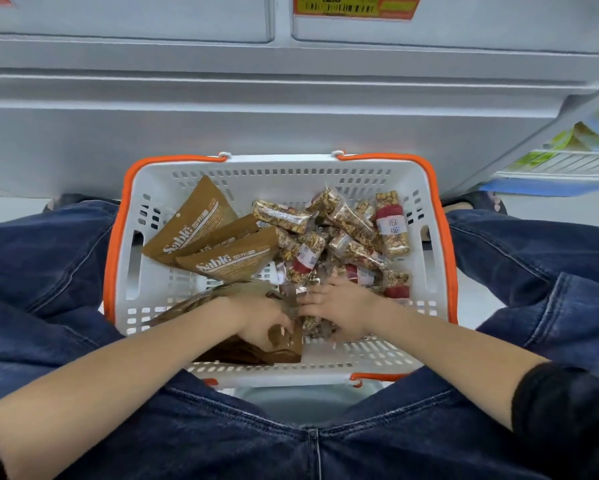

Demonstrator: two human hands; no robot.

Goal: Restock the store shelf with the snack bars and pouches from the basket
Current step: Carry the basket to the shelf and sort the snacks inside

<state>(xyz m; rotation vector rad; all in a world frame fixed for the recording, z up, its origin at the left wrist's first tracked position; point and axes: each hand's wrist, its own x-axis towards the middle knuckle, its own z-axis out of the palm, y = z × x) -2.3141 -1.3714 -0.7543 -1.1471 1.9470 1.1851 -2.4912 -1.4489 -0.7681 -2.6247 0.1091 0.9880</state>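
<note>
**Both hands down in the basket**

Head view: we look straight down between our knees in dark blue denim jeans (83, 271) at a white perforated plastic shopping basket with orange handles (426, 188), set on the floor against the pale grey base of the store shelf (291, 116).

Inside the basket, toward 10 o'clock, lie flat brown paper-look pouches printed "Sable" in white (194, 220), overlapping one another. From the centre out to 2 o'clock sits a loose heap of clear-wrapped nut snack bars with red and white labels (391, 226).

Our left hand (263, 320) is at 6 o'clock in the basket, its fingers curled onto the edge of another brown pouch (284, 344) that lies against the near wall (the pouch is blurred, so its print is unreadable). Our right hand (339, 310) is just beside it, the two hands almost touching, and its fingers curl round a bundle of the wrapped bars (315, 325) at the near side of the heap.

At 12 o'clock, on the shelf's front edge, an orange and yellow price tag reading 12.8 (353, 5) shows. At 3 o'clock, colourful green and blue packages (568, 147) lie on a low shelf.
</note>
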